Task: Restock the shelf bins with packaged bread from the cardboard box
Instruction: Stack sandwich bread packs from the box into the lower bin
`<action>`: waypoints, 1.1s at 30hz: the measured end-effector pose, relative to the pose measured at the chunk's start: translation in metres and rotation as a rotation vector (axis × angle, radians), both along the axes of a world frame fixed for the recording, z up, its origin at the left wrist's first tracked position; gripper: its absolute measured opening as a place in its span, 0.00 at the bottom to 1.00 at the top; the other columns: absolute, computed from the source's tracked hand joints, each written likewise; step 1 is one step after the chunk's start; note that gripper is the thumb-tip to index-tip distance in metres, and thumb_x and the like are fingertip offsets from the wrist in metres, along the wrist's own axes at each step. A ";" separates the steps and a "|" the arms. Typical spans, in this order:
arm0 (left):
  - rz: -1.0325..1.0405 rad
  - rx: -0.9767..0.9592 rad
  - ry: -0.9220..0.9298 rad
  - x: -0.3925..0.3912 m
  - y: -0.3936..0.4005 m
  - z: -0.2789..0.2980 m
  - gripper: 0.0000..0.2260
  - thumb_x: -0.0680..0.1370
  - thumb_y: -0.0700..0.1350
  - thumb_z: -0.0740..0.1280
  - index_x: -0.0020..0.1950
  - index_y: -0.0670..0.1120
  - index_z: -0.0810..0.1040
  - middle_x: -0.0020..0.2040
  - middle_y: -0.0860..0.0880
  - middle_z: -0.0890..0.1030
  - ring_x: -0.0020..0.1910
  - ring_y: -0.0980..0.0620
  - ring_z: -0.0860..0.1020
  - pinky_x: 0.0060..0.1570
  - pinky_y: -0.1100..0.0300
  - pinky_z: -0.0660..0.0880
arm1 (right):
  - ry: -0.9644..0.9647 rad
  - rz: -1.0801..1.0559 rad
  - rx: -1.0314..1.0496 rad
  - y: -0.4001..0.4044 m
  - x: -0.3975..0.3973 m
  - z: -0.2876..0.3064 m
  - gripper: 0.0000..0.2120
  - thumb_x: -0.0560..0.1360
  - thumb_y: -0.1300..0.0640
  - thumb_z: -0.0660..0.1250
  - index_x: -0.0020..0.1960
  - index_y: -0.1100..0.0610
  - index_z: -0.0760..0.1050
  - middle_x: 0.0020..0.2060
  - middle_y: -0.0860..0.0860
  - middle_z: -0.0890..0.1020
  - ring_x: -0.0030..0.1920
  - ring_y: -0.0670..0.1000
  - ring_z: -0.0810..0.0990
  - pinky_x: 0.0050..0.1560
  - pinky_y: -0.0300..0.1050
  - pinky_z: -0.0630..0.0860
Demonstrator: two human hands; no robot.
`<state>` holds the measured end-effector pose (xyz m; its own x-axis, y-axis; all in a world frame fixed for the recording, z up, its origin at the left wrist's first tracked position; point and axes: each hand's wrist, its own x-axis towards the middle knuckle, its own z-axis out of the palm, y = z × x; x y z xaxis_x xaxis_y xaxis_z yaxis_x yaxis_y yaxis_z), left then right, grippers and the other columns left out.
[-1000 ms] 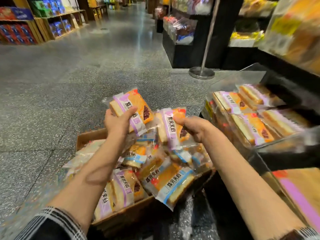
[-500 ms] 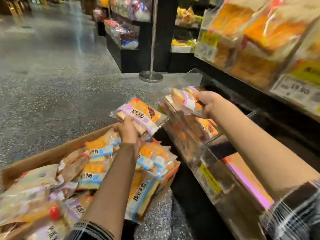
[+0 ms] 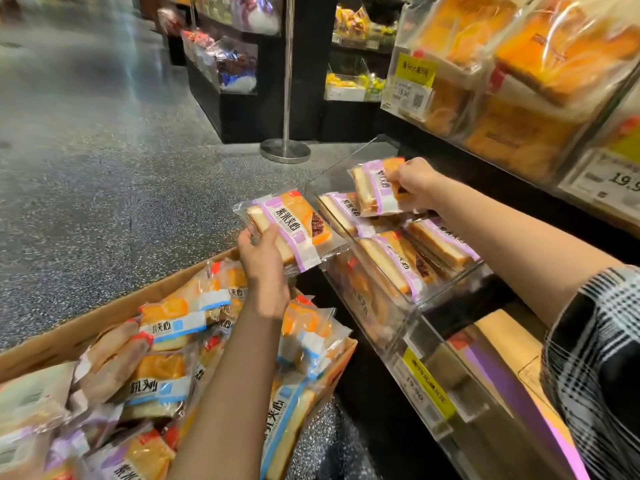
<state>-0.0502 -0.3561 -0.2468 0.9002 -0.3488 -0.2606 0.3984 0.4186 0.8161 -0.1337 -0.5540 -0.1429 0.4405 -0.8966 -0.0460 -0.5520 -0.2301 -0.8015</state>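
Slippage is threatening as the right hand (image 3: 414, 183) is pinching one purple-label bread pack (image 3: 375, 190) over the clear bin (image 3: 398, 327) while the left hand (image 3: 265, 263) is gripping another pack (image 3: 294, 228) between cardboard box (image 3: 104, 313) and bin.

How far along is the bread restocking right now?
Partly done: the clear bin already holds several purple-label packs. In hand: the right hand holds one over the bin, the left hand holds another. Left: the cardboard box is full.
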 end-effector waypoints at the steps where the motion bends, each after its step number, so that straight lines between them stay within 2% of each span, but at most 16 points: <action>1: -0.007 -0.005 0.014 0.000 -0.004 0.000 0.19 0.78 0.39 0.64 0.68 0.40 0.67 0.59 0.41 0.78 0.57 0.42 0.77 0.61 0.46 0.73 | 0.085 0.013 -0.131 -0.003 0.000 -0.002 0.05 0.78 0.61 0.63 0.48 0.64 0.75 0.40 0.59 0.76 0.45 0.57 0.77 0.41 0.48 0.75; 2: -0.010 -0.027 0.031 -0.001 -0.006 -0.001 0.16 0.78 0.38 0.63 0.66 0.40 0.70 0.57 0.42 0.79 0.54 0.43 0.78 0.58 0.47 0.74 | 0.209 0.044 -0.247 -0.009 -0.001 -0.007 0.08 0.78 0.61 0.62 0.49 0.66 0.76 0.42 0.61 0.78 0.47 0.58 0.78 0.43 0.48 0.73; 4: -0.034 -0.079 0.048 -0.004 -0.012 -0.002 0.07 0.77 0.37 0.60 0.53 0.44 0.74 0.47 0.45 0.79 0.44 0.47 0.78 0.46 0.54 0.74 | 0.448 0.123 -0.447 -0.013 -0.003 -0.016 0.17 0.77 0.61 0.64 0.63 0.67 0.72 0.54 0.64 0.79 0.58 0.63 0.77 0.54 0.52 0.72; 6: -0.081 -0.076 0.007 -0.006 -0.017 -0.003 0.07 0.76 0.36 0.59 0.47 0.47 0.73 0.44 0.46 0.78 0.39 0.49 0.76 0.39 0.57 0.71 | 0.516 0.123 -0.591 -0.018 -0.006 -0.025 0.33 0.74 0.62 0.68 0.74 0.62 0.58 0.60 0.63 0.77 0.61 0.64 0.75 0.58 0.54 0.72; 7: -0.100 -0.075 -0.022 -0.006 -0.019 -0.004 0.07 0.75 0.36 0.60 0.48 0.46 0.73 0.45 0.46 0.78 0.40 0.49 0.76 0.39 0.57 0.70 | 0.522 0.134 -0.656 -0.019 -0.005 -0.025 0.34 0.74 0.63 0.68 0.75 0.59 0.57 0.60 0.62 0.77 0.61 0.63 0.75 0.58 0.54 0.73; 11: -0.092 -0.100 -0.034 -0.002 -0.018 -0.002 0.09 0.76 0.33 0.57 0.46 0.45 0.73 0.43 0.46 0.79 0.38 0.49 0.77 0.41 0.55 0.72 | 0.631 0.136 -0.808 -0.022 -0.001 -0.024 0.19 0.74 0.63 0.68 0.64 0.60 0.75 0.57 0.60 0.79 0.58 0.60 0.78 0.55 0.51 0.75; 13: -0.088 -0.132 -0.008 -0.001 -0.015 0.000 0.10 0.77 0.33 0.56 0.45 0.45 0.72 0.43 0.46 0.79 0.39 0.48 0.77 0.42 0.55 0.74 | 0.703 0.157 -0.798 -0.017 0.003 -0.022 0.15 0.76 0.55 0.66 0.58 0.63 0.77 0.52 0.58 0.81 0.53 0.60 0.80 0.50 0.51 0.77; 15: -0.087 -0.138 -0.001 -0.001 -0.014 -0.002 0.09 0.78 0.33 0.56 0.46 0.45 0.72 0.42 0.46 0.78 0.40 0.48 0.77 0.42 0.55 0.74 | 0.689 0.163 -0.603 -0.014 0.008 -0.022 0.27 0.76 0.36 0.57 0.52 0.60 0.76 0.47 0.56 0.79 0.46 0.58 0.77 0.44 0.49 0.74; 17: -0.097 -0.126 -0.009 -0.003 -0.014 -0.002 0.08 0.78 0.34 0.56 0.49 0.44 0.72 0.41 0.47 0.78 0.39 0.49 0.78 0.40 0.56 0.74 | 0.659 0.125 -0.369 -0.013 0.014 -0.020 0.40 0.67 0.24 0.58 0.55 0.59 0.76 0.48 0.56 0.78 0.44 0.56 0.77 0.39 0.46 0.71; 20: -0.095 -0.082 -0.035 -0.004 -0.015 -0.003 0.07 0.78 0.34 0.57 0.48 0.45 0.71 0.40 0.48 0.77 0.37 0.51 0.77 0.37 0.58 0.73 | 0.720 0.086 -0.330 -0.017 0.019 -0.021 0.39 0.67 0.37 0.70 0.66 0.64 0.70 0.61 0.59 0.75 0.54 0.58 0.76 0.43 0.44 0.74; 23: -0.077 -0.021 -0.071 -0.004 -0.017 -0.009 0.08 0.77 0.35 0.58 0.43 0.46 0.71 0.41 0.48 0.77 0.40 0.49 0.76 0.39 0.57 0.70 | 0.700 0.078 -0.496 -0.022 0.020 -0.025 0.31 0.78 0.48 0.62 0.74 0.62 0.59 0.68 0.61 0.70 0.63 0.61 0.73 0.51 0.48 0.72; 25: -0.085 0.002 -0.081 -0.005 -0.019 -0.011 0.07 0.76 0.35 0.58 0.44 0.46 0.72 0.43 0.47 0.78 0.44 0.47 0.76 0.43 0.55 0.70 | 0.711 0.150 -0.598 -0.026 0.016 -0.028 0.35 0.78 0.55 0.62 0.78 0.55 0.47 0.71 0.60 0.66 0.67 0.62 0.70 0.59 0.53 0.72; 27: -0.098 0.000 -0.075 -0.007 -0.020 -0.011 0.07 0.76 0.35 0.58 0.48 0.45 0.72 0.43 0.48 0.78 0.42 0.48 0.76 0.40 0.57 0.70 | 0.774 0.251 -0.629 -0.032 0.011 -0.027 0.36 0.79 0.59 0.60 0.79 0.51 0.43 0.74 0.59 0.62 0.70 0.62 0.67 0.64 0.54 0.69; 29: -0.116 -0.005 -0.065 -0.008 -0.021 -0.010 0.07 0.77 0.34 0.58 0.50 0.45 0.72 0.42 0.49 0.78 0.39 0.51 0.77 0.37 0.59 0.70 | 0.794 0.328 -0.582 -0.036 0.008 -0.024 0.33 0.81 0.54 0.57 0.78 0.47 0.41 0.76 0.58 0.57 0.73 0.61 0.62 0.69 0.54 0.62; 31: -0.131 -0.013 -0.043 -0.009 -0.022 -0.010 0.07 0.77 0.35 0.58 0.51 0.44 0.72 0.43 0.49 0.79 0.37 0.52 0.78 0.35 0.61 0.72 | 0.768 0.368 -0.513 -0.042 0.008 -0.025 0.32 0.80 0.41 0.54 0.78 0.42 0.40 0.76 0.60 0.55 0.75 0.62 0.58 0.73 0.54 0.56; 33: -0.141 0.002 -0.042 -0.009 -0.023 -0.012 0.07 0.77 0.35 0.58 0.52 0.44 0.72 0.43 0.50 0.80 0.37 0.53 0.78 0.33 0.63 0.73 | 0.702 0.369 -0.469 -0.045 0.008 -0.030 0.34 0.79 0.37 0.54 0.77 0.39 0.40 0.76 0.61 0.56 0.74 0.62 0.59 0.73 0.54 0.55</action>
<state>-0.0589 -0.3789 -0.2586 0.8523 -0.4723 -0.2249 0.4191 0.3591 0.8339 -0.1253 -0.5992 -0.1728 0.7105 -0.6993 -0.0784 -0.7036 -0.7047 -0.0909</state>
